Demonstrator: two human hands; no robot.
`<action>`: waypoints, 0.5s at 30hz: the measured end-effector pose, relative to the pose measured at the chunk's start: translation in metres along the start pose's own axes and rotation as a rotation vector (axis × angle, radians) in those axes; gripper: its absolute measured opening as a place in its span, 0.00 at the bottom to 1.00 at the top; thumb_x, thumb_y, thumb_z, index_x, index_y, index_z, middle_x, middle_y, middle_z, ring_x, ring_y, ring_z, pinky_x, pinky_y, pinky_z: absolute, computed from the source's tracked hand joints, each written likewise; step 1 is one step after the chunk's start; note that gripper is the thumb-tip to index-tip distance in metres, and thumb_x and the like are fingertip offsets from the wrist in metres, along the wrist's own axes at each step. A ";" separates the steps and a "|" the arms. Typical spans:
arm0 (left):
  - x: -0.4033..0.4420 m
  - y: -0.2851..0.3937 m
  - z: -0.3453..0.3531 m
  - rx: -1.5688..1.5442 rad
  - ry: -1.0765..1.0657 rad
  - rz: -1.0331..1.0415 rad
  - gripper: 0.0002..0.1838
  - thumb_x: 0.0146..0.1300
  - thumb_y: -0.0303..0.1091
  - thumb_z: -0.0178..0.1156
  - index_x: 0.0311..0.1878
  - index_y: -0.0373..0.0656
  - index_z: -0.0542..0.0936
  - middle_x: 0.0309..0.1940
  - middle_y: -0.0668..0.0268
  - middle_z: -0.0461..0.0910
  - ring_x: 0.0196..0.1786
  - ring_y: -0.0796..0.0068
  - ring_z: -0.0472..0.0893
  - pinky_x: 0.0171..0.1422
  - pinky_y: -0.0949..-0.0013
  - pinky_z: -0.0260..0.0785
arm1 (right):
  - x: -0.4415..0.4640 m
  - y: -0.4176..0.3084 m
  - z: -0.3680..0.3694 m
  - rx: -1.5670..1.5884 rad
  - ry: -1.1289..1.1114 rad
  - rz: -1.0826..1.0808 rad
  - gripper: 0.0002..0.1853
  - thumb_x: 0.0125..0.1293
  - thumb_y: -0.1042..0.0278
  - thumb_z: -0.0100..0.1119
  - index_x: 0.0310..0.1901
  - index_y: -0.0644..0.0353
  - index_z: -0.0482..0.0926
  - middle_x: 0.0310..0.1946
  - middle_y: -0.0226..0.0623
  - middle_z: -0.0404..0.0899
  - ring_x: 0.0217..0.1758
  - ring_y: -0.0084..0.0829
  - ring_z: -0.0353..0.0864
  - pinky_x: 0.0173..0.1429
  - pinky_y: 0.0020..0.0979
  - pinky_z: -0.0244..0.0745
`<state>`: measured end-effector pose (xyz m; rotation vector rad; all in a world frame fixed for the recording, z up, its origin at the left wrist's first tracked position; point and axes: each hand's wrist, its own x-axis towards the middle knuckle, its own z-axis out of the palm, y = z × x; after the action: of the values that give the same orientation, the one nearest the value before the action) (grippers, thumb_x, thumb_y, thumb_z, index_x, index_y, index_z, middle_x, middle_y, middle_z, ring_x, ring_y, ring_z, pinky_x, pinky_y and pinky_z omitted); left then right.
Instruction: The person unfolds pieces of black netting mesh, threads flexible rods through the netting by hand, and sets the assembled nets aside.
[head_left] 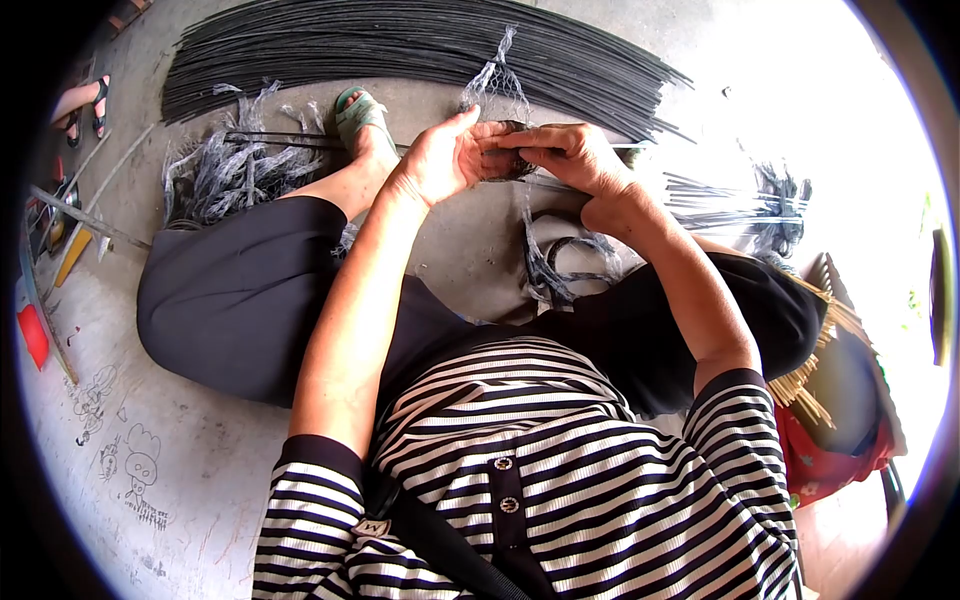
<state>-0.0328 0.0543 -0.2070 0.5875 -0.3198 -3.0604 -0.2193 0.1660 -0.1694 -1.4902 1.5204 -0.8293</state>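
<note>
Mesh netting (498, 88) in pale grey and clear strands stretches above my hands, gathered to a point at its top. At its lower end is a dark, rounded band or ring (517, 172), mostly covered by my fingers. My left hand (447, 158) has its palm toward me, thumb raised and fingers extended onto the dark band. Opposite it, my right hand (578, 158) pinches the band, its fingertips meeting those of my left hand. Grey strands hang beneath, reaching a looped bundle of netting (555, 268) between my legs. Exactly how the fingers grip is partly hidden.
Long thin black rods (400, 45) lie in a wide pile across the floor ahead. Bundled grey netting (230, 170) lies at left, near my sandalled foot (360, 115). Tied rods (720, 205) and a red bag (825, 460) are at right. Another person's feet (100, 105) show far left.
</note>
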 end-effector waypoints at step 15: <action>-0.006 0.004 0.004 0.059 0.022 0.026 0.29 0.71 0.45 0.39 0.59 0.25 0.68 0.57 0.46 0.72 0.62 0.55 0.71 0.71 0.58 0.57 | -0.002 0.003 -0.004 -0.133 0.054 0.063 0.07 0.59 0.64 0.62 0.39 0.51 0.81 0.33 0.34 0.83 0.35 0.35 0.83 0.41 0.31 0.77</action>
<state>-0.0289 0.0515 -0.2002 0.6133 -0.4145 -3.0265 -0.2246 0.1677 -0.1704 -1.5172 1.6816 -0.7495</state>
